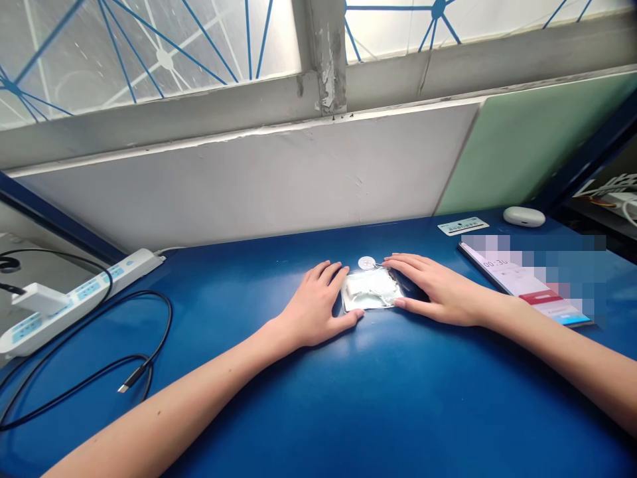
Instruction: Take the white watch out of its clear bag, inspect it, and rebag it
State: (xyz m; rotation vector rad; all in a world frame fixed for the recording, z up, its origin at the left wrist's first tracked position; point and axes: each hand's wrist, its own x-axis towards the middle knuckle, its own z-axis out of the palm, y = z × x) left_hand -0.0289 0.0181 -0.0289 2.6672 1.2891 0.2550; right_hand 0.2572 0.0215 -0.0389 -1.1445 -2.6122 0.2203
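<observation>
A small flat packet in clear, shiny plastic [372,290] lies on the blue table [318,398], its contents pale and hard to make out through the glare. At its left edge rests my left hand [318,302], fingers stretched forward and thumb spread along the near side. My right hand [435,289] lies at the packet's right edge, fingers reaching over the far corner and thumb at the near corner. Both hands are open, touching or nearly touching the packet from the sides. Just behind the packet sits a small round white disc [367,263] with a pattern on it.
On the right lie a phone [527,282] with a lit screen, a white card [462,226] and a white earbud case [524,216]. At left are a white power strip [84,299], a plugged-in charger [44,300] and a looped black cable [169,318]. A white wall panel [249,179] stands behind.
</observation>
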